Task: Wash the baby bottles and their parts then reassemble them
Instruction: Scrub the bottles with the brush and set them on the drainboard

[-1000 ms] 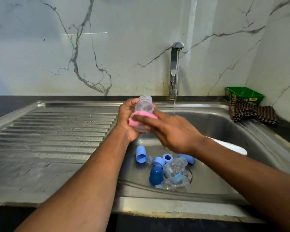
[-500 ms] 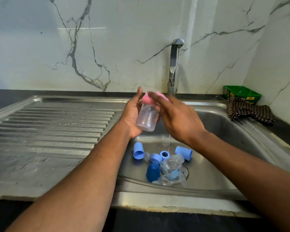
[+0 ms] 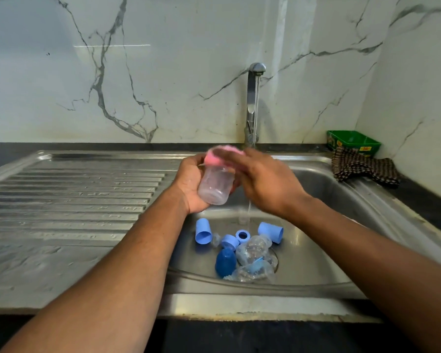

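Observation:
My left hand (image 3: 190,183) grips a clear baby bottle (image 3: 215,186) above the sink basin, its base tilted toward me. My right hand (image 3: 262,178) holds a pink sponge (image 3: 220,155) against the bottle's mouth end; the fingers are motion-blurred. On the basin floor lie light blue caps (image 3: 203,231) (image 3: 271,232), blue rings (image 3: 242,235), a dark blue cap (image 3: 225,262) and two clear bottles (image 3: 252,249) around the drain.
A thin stream of water runs from the tap (image 3: 253,98) down past my right hand. The ribbed steel drainboard (image 3: 69,194) lies to the left. A checked cloth (image 3: 364,168) and a green box (image 3: 353,141) sit at the back right of the sink (image 3: 346,200).
The bottle was flipped from neck-up to base toward me. The sponge moved from the bottle's side to its mouth end. Both hands rose slightly.

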